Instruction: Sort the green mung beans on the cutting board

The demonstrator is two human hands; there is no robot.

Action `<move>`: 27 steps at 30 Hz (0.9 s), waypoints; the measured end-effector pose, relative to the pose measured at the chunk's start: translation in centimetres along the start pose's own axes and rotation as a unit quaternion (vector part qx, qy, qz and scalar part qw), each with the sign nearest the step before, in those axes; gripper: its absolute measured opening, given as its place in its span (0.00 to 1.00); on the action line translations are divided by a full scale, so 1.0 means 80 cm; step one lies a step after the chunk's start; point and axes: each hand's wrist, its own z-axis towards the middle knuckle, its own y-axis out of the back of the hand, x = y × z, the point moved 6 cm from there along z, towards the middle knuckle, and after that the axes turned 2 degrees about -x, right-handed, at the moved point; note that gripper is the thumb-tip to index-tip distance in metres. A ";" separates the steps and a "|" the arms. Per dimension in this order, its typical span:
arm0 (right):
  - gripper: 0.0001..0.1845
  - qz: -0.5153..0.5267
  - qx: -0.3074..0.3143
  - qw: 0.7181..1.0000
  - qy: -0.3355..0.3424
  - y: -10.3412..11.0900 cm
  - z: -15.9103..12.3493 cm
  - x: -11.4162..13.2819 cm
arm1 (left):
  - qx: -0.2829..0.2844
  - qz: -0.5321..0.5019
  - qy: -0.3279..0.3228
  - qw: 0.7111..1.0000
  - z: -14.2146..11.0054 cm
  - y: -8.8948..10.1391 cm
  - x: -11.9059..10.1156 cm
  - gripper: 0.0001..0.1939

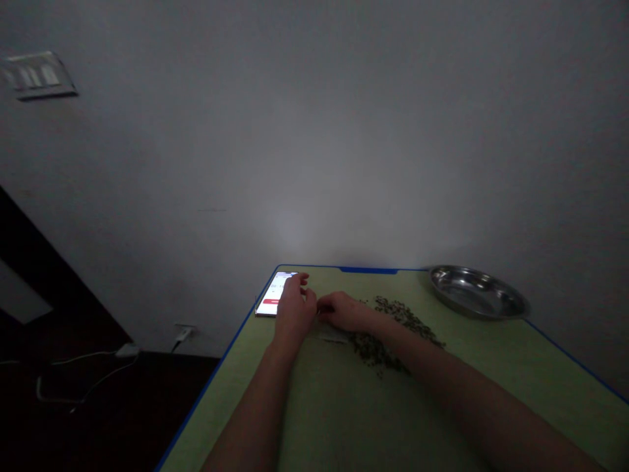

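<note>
My left hand is beside the lit phone and hides part of its right side. Its fingers are apart, with nothing visible in them. Just to the right, my right hand has its fingers bent together near my left thumb. Whatever they may hold is too small and dark to name. Below that hand lies a small pale, flat thing, partly hidden. Small dark grains, perhaps seeds or beans, spread over the tabletop around my right wrist and forearm, which covers some of them.
A shallow oval metal bowl stands at the back right of the green table, which has a blue edge. Behind it rises a grey wall. White cables and a plug are low at the left.
</note>
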 end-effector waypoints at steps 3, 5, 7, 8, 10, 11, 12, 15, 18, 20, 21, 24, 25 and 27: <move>0.15 0.014 0.019 1.000 0.009 -0.002 -0.007 0.006 | 0.001 0.003 0.000 1.000 0.000 0.000 -0.001 0.15; 0.17 0.021 0.033 0.999 0.017 -0.005 -0.012 0.010 | -0.002 0.006 -0.002 1.000 0.001 0.001 -0.002 0.14; 0.17 0.025 0.045 0.998 0.025 -0.007 -0.017 0.014 | -0.005 0.007 -0.008 1.000 0.001 0.001 -0.003 0.14; 0.17 0.025 0.050 0.998 0.028 -0.009 -0.019 0.016 | -0.007 0.007 -0.009 1.000 0.001 0.002 -0.004 0.14; 0.15 0.023 0.056 0.998 0.032 -0.011 -0.023 0.020 | -0.007 0.007 -0.011 1.000 0.001 0.002 -0.004 0.14; 0.15 0.021 0.057 0.998 0.034 -0.012 -0.025 0.022 | -0.007 0.006 -0.011 1.000 0.001 0.001 -0.005 0.14; 0.14 0.019 0.059 0.997 0.036 -0.013 -0.027 0.024 | -0.005 0.005 -0.010 1.000 0.001 0.001 -0.005 0.14; 0.13 0.015 0.069 0.996 0.046 -0.015 -0.034 0.034 | 0.000 0.003 -0.008 1.000 0.001 0.000 -0.004 0.15; 0.12 0.015 0.085 0.995 0.059 -0.019 -0.041 0.043 | -0.002 0.007 -0.014 1.000 0.001 0.000 -0.005 0.14; 0.12 0.016 0.096 0.993 0.067 -0.021 -0.046 0.047 | -0.001 0.010 -0.018 1.000 0.001 0.001 -0.005 0.14; 0.12 0.016 0.101 0.992 0.071 -0.023 -0.048 0.049 | 0.000 0.011 -0.019 1.000 0.001 0.001 -0.005 0.14; 0.13 0.016 0.116 0.990 0.082 -0.024 -0.055 0.055 | 0.000 0.011 -0.022 1.000 0.002 0.001 -0.006 0.14; 0.13 0.016 0.119 0.989 0.084 -0.024 -0.057 0.057 | 0.000 0.010 -0.023 1.000 0.002 0.001 -0.006 0.14; 0.12 0.015 0.127 0.988 0.084 -0.022 -0.061 0.060 | 0.002 0.009 -0.021 1.000 0.002 0.000 -0.007 0.14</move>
